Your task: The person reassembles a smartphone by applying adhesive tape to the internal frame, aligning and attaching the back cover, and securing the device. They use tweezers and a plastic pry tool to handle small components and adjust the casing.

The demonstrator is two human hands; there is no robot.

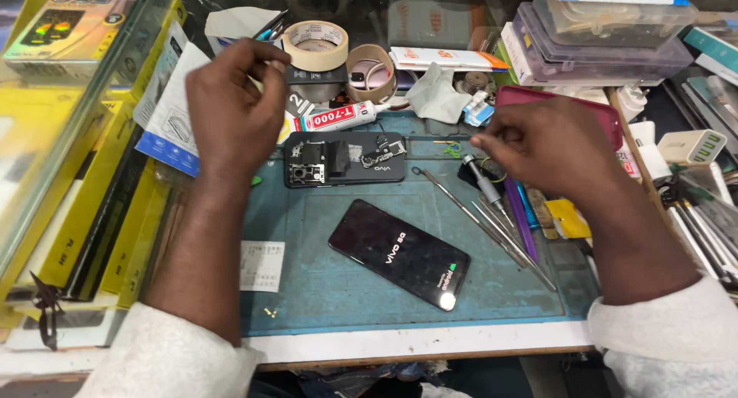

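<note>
White sleeves and the pale front edge of the bench (415, 342) lie closest, and just beyond them rests a black smartphone (400, 254) on the blue work mat (323, 283), its screen lit, so I judge it already switched on. Going from the left, yellow boxes (115, 213) stand on edge beside a glass panel, and a white and blue flat package (165, 114) leans above them. The left hand (234, 110) is raised over the mat with its grip closed, thumb against fingertips; whether something tiny is between them I cannot tell. A small white paper slip (261, 266) lies near the left forearm. Behind, an opened phone body (344, 160) shows its inner parts, so the disassembly seems partly done and the closing is left. A white glue tube with red label (338, 117) and two tape rolls (315, 44) sit further back. The right hand (553, 144) has its grip pinched shut near a small screwdriver (483, 181), beside long metal tools (492, 229). Clear plastic boxes (607, 29) are stacked at the far right.
</note>
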